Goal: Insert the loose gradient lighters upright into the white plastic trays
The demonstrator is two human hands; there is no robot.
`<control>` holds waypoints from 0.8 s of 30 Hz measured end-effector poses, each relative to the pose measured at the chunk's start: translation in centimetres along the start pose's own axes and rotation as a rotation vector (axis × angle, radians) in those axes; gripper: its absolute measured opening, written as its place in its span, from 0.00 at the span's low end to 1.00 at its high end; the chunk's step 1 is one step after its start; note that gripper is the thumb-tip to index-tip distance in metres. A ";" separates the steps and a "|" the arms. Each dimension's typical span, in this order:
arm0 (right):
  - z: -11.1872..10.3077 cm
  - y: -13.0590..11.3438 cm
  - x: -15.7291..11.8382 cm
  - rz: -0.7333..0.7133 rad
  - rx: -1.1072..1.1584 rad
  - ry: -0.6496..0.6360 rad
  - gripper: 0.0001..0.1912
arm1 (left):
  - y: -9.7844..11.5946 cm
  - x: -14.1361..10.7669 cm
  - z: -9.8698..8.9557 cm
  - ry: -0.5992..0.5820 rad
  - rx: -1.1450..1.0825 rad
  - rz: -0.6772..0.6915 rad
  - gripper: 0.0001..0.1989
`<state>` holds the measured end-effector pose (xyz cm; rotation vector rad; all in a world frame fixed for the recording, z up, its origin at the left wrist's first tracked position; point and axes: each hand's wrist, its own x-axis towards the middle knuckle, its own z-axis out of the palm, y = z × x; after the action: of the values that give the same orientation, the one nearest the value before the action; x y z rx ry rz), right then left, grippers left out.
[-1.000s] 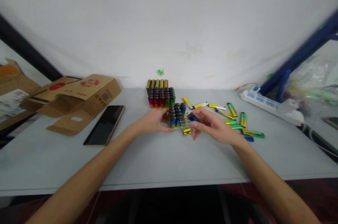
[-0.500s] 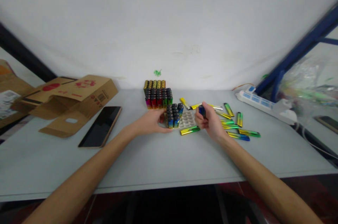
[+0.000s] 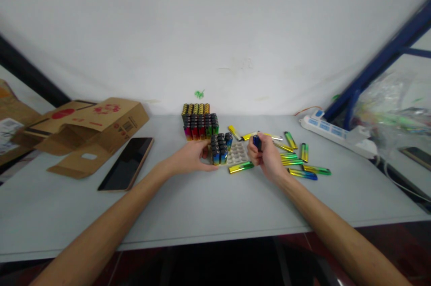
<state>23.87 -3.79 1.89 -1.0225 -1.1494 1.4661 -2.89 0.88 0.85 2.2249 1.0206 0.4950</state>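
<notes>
Upright lighters (image 3: 220, 147) with black tops and blue-yellow bodies fill the left part of a pale tray (image 3: 237, 153). Round hollows show in the tray's right part. My left hand (image 3: 195, 156) grips the tray's left end, its thumb along the front edge. Just right of the tray, my right hand (image 3: 267, 153) is closed round a dark blue lighter (image 3: 257, 142), most of it covered by the fingers. Several loose yellow-green lighters (image 3: 292, 161) lie around and beyond this hand. One yellow-green lighter (image 3: 241, 167) rests against the tray's front right.
Behind the tray stand more upright lighters (image 3: 201, 125) in red, green and gold near the wall. At left are an opened cardboard box (image 3: 117, 117) and a dark phone-like device (image 3: 127, 164). A white power strip (image 3: 338, 135) with a cable lies at right.
My right hand, still holding the dark blue lighter, has barely moved. The whole view has shifted slightly. My left hand stays at the tray.
</notes>
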 end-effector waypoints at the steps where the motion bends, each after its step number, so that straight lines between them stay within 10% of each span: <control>1: 0.0 -0.1 0.0 0.003 0.015 0.004 0.31 | 0.0 0.0 0.0 -0.002 -0.005 0.003 0.26; 24: -0.9 2.0 0.8 -0.451 -0.484 0.089 0.20 | -0.3 0.1 -0.1 0.004 0.060 -0.009 0.25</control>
<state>24.20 -3.00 -0.33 -1.0446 -1.5893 0.7964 -3.03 1.13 0.73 2.2720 1.0602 0.4704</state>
